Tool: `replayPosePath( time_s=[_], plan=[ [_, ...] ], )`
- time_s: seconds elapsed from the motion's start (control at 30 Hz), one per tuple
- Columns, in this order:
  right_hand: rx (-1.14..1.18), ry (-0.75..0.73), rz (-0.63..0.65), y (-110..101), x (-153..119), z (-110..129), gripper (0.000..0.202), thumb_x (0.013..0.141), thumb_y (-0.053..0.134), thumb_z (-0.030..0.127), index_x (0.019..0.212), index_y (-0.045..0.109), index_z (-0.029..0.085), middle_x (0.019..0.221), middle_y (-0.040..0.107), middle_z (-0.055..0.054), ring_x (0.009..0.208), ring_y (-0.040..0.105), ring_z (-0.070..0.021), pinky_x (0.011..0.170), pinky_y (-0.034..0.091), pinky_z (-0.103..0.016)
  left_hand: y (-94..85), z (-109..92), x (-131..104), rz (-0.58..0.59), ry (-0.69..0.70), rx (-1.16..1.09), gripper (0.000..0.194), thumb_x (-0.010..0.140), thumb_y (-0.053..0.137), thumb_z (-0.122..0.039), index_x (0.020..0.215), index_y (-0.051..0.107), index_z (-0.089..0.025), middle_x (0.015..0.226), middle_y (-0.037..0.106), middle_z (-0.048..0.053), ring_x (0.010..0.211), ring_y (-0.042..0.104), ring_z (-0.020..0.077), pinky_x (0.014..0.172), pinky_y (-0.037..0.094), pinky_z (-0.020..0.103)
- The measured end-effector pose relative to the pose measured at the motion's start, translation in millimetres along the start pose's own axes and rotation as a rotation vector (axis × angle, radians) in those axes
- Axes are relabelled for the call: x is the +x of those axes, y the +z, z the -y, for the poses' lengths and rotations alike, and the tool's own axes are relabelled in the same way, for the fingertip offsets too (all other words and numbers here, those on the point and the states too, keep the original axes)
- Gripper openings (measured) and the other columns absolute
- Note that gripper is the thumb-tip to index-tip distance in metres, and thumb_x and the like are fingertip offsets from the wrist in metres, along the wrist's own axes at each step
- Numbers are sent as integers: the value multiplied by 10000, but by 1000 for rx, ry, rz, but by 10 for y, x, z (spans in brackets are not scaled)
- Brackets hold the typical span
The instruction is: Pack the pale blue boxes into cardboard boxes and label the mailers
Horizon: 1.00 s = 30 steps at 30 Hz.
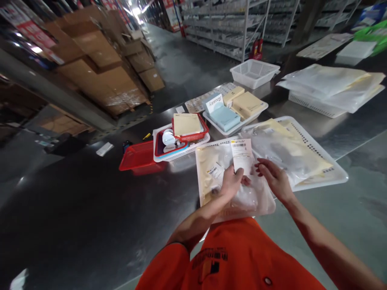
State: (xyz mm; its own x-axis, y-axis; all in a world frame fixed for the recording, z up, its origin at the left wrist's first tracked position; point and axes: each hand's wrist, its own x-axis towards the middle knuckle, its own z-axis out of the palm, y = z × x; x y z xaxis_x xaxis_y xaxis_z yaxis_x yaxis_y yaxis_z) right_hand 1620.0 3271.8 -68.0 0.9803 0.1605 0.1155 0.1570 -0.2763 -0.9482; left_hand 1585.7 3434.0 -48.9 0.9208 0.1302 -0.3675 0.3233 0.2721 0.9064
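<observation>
Two hands [231, 183], two barcode labels [242, 155], one lettered card [214, 103] and one green basket [373, 37].

The left hand [232, 181] hides the lower end of the barcode label [242, 151], and its far fingers are lost behind that paper; the fine print on it is too small to read, as is the print on the slanted label [216, 172]; the fingertips of the right hand [273, 177] are blurred, and whether they touch the clear plastic bag [246, 198] cannot be told; what that bag holds is obscured by glare; the orange shirt [242, 257] is cut off by the bottom edge, its printed lettering unreadable; the green basket [375, 36] runs out past the right edge; the goods on the metal shelves [223, 28] are too small to identify; the stacked cardboard boxes [99, 68] are smeared by blur.
</observation>
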Motion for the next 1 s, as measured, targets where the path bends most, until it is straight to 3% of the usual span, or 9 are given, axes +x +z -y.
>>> replayPosePath(
  time_s=[0.1, 0.23, 0.37, 0.5, 0.57, 0.67, 0.73, 0.83, 1.0],
  plan=[
    [39, 76, 53, 103, -127, 18, 529, 853, 659, 681, 1050, 711, 192, 896, 744, -69, 672, 641, -165, 690, 589, -320, 16, 38, 5, -7, 23, 27, 160, 892, 501, -135, 1032, 576, -158, 718, 682, 30, 544, 651, 155, 555, 549, 282],
    [68, 132, 16, 180, -159, 16, 483, 781, 679, 668, 881, 694, 196, 757, 715, -54, 604, 596, -167, 611, 543, -308, -10, 180, 3, 36, 41, 72, 151, 917, 529, -187, 1059, 572, -160, 755, 663, 15, 555, 653, 134, 538, 548, 246],
    [-36, 169, -138, -40, -68, -93, 398, 731, 641, 558, 886, 702, 197, 753, 713, -57, 574, 565, -166, 587, 505, -307, -259, 320, -73, 99, 175, 341, 325, 912, 652, -331, 1210, 635, -202, 1014, 722, 47, 621, 654, 117, 548, 515, 227],
    [-167, 262, -392, -465, 52, -288, 331, 700, 617, 398, 910, 708, 159, 722, 680, -68, 610, 586, -183, 610, 488, -307, -733, 338, -150, -200, 177, 878, 139, 938, 652, -300, 1002, 728, -204, 956, 770, 48, 846, 710, 172, 811, 532, 273],
    [-208, 322, -454, -615, 83, -380, 290, 704, 619, 324, 920, 706, 152, 689, 657, -60, 602, 588, -186, 605, 481, -307, -948, 307, -130, -337, 62, 1124, 220, 966, 619, -390, 950, 733, -203, 956, 781, 73, 905, 731, 219, 829, 527, 311],
    [-283, 371, -441, -677, 87, -470, 270, 749, 626, 257, 970, 726, 140, 652, 633, -47, 603, 594, -193, 621, 478, -313, -1113, 271, -15, -356, -105, 1316, 405, 960, 566, -570, 974, 743, -206, 983, 790, 113, 942, 746, 274, 807, 532, 350],
    [-307, 379, -438, -640, 77, -512, 290, 771, 620, 234, 1014, 734, 123, 654, 635, -50, 613, 602, -196, 645, 483, -321, -1114, 275, 87, -331, -147, 1352, 422, 952, 561, -587, 993, 742, -208, 1023, 791, 122, 963, 744, 274, 803, 532, 345],
    [-313, 385, -435, -570, 56, -586, 328, 779, 607, 231, 1051, 740, 104, 678, 653, -64, 635, 620, -203, 682, 490, -336, -1046, 311, 210, -308, -115, 1318, 276, 960, 593, -448, 991, 729, -210, 1043, 789, 103, 976, 731, 247, 795, 514, 313],
    [-378, 418, -413, -576, -3, -672, 331, 746, 602, 280, 998, 751, 127, 675, 657, -69, 682, 645, -236, 690, 481, -348, -1001, 340, 275, -358, 55, 1009, 115, 933, 612, -243, 823, 633, -212, 826, 727, 17, 825, 686, 178, 759, 463, 268]
  ],
)
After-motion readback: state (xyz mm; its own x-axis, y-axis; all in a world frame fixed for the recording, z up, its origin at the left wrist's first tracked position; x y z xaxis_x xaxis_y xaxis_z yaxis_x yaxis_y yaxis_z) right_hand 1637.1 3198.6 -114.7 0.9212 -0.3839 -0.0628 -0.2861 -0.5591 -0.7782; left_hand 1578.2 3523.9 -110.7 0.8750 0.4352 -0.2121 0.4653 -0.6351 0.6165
